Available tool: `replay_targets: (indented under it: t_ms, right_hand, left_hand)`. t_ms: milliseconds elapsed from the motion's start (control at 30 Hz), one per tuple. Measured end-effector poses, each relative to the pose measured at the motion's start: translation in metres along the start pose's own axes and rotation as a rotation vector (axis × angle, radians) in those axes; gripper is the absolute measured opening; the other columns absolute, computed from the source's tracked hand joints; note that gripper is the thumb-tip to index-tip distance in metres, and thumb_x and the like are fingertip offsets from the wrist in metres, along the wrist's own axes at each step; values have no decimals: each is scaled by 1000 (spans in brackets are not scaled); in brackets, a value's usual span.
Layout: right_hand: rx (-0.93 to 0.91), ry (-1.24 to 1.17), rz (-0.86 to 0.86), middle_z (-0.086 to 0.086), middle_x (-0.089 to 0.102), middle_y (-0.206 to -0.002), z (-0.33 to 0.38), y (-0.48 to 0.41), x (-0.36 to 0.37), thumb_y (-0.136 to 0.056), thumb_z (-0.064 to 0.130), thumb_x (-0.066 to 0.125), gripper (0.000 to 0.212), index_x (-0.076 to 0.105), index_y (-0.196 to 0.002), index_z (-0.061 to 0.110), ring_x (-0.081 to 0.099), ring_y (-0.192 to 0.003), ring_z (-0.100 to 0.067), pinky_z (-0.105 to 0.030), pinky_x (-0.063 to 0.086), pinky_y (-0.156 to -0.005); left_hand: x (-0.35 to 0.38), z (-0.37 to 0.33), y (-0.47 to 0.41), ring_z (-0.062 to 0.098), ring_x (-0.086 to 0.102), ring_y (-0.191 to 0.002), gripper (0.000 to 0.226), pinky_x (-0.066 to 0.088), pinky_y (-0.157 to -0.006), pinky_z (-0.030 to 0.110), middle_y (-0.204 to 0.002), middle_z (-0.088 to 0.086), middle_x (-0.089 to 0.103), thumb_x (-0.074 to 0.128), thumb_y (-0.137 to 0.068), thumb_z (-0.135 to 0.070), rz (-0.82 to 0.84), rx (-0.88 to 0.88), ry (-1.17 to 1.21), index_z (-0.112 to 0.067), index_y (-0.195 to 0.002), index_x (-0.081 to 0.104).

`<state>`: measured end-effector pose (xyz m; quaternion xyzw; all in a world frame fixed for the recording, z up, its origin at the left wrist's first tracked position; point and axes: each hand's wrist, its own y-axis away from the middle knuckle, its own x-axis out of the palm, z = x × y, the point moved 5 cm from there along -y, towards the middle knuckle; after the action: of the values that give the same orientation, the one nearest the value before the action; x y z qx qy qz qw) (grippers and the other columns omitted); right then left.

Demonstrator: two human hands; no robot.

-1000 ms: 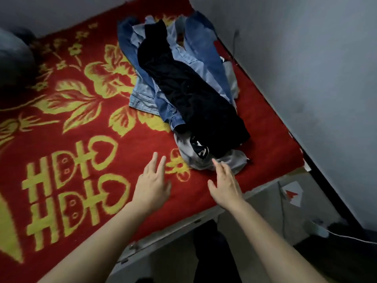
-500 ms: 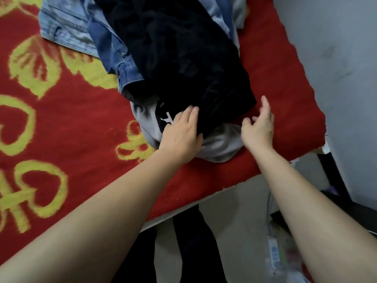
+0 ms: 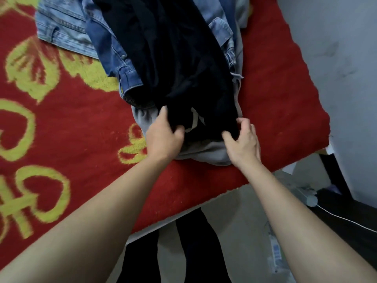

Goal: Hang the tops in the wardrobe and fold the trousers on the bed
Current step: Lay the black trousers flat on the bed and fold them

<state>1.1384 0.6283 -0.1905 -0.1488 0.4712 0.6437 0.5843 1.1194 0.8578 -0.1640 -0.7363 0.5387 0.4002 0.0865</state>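
Left hand (image 3: 163, 136) and right hand (image 3: 243, 140) pinch white-logoed black garment (image 3: 179, 58).

Both bare forearms extended from the near edge toward the far side, converging. The left hand (image 3: 164, 137) pinched the near edge of the black garment (image 3: 179, 64) between thumb and curled fingers. The right hand (image 3: 242, 142), apart to its right, gripped the same edge likewise.

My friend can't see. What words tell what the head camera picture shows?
The left hand and right hand grip the near edge of a black garment topping a pile. A grey garment and denim clothes lie under it, on a red bedspread with yellow patterns.
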Motion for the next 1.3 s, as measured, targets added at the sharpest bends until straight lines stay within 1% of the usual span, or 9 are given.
replay_targets:
  t_ms: [133, 267, 400, 533, 633, 800, 933, 1067, 1300]
  right_hand:
    - [-115, 67, -136, -1, 42, -111, 37, 21, 0, -80, 39, 59, 36, 49, -105, 15, 49, -96, -22, -33, 41, -80]
    - [-12, -158, 25, 8, 50, -92, 66, 49, 31, -83, 23, 64, 31, 38, -100, 18, 51, -92, -22, -26, 32, -75]
    - [101, -237, 151, -15, 55, -127, 92, 94, 58, -87, 16, 61, 50, 36, -129, 9, 52, -117, -36, -33, 38, -89]
    - [158, -218, 251, -15, 58, -130, 125, 143, 71, -84, 17, 62, 43, 44, -123, 13, 53, -121, -37, -38, 44, -96]
    - [217, -350, 277, -12, 68, -105, 158, 180, 68, -74, 13, 63, 25, 57, -99, 14, 63, -101, -36, -47, 54, -88]
    - [268, -799, 324, -3, 69, -98, 228, 248, 45, -76, 5, 63, 23, 65, -94, 20, 64, -89, -20, -34, 58, -64]
    - [-1, -754, 358, 6, 76, -86, 330, 294, 7, -73, 6, 66, 23, 68, -93, 18, 68, -80, -15, -27, 56, -63]
    - [-176, -900, 337, -10, 66, -89, 439, 335, -46, -75, 6, 64, 18, 61, -91, 12, 64, -89, -29, -40, 59, -69]
    - [-501, -1262, 360, -8, 66, -89, 565, 408, -171, -90, 11, 54, 7, 60, -95, 11, 67, -89, -21, -36, 59, -70]
  left_hand:
    - [-36, 63, 22, 10, 60, -75, 19, 49, -61, 18, -84, -2, 66, 64, -75, -5, -275, -590, 596, -10, -94, 64]
    - [-67, 107, 53, 16, 56, -65, 19, 54, -68, 37, -77, 7, 56, 58, -68, 3, -294, -895, 839, -5, -86, 58]
    - [-111, 129, 68, 16, 64, -63, 16, 53, -59, 30, -76, 1, 65, 66, -68, -17, -226, -872, 866, -11, -82, 65]
    - [-161, 149, 82, 23, 71, -92, 71, 57, -85, 42, -103, 3, 73, 83, -60, -58, -226, -898, 792, -11, -111, 67]
    - [-214, 163, 98, 31, 67, -98, 53, 55, -92, 48, -112, 12, 68, 74, -79, -35, -309, -889, 739, -3, -120, 59]
    - [-335, 175, 139, 26, 66, -78, 30, 58, -65, 39, -99, 6, 67, 57, -83, -10, -361, -828, 810, -11, -113, 56]
    - [-435, 166, 170, 22, 64, -70, 27, 52, -52, 32, -99, 10, 67, 58, -82, 0, -487, -797, 1000, -5, -108, 59]
    - [-532, 118, 168, 31, 65, -85, 30, 55, -55, 38, -106, 18, 64, 57, -82, 4, -549, -688, 1341, 1, -111, 56]
    - [-701, -4, 191, 22, 65, -83, 9, 58, -69, 30, -86, 4, 65, 51, -85, -14, -259, -91, 1606, -14, -87, 60]
